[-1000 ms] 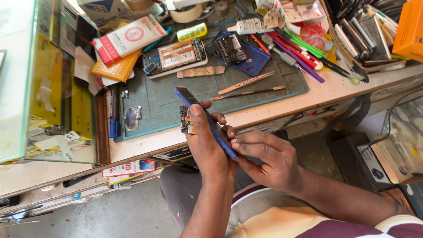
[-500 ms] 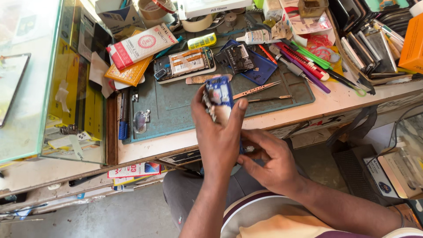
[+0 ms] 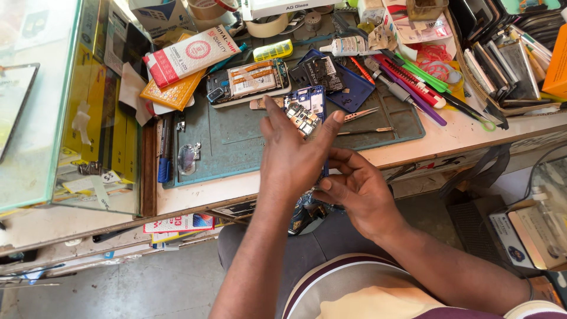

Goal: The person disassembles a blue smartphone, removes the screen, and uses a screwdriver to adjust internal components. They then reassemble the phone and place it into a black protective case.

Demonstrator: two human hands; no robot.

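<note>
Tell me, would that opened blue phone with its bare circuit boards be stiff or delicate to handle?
The opened blue phone probably stays stiff: it stands straight between the left hand and right hand. Its exposed boards look fragile, so pressing them seems risky. Being thin and flat, it likely won't roll.

Phone repair workshop, cluttered bench [image 3: 455,139], work mat [image 3: 236,142], screwdrivers [image 3: 407,80], opened phone [image 3: 247,81]

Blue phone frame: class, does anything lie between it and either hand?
Nothing visible does. The left hand already grips the blue phone frame, and the right hand touches its lower end from beneath.
</note>
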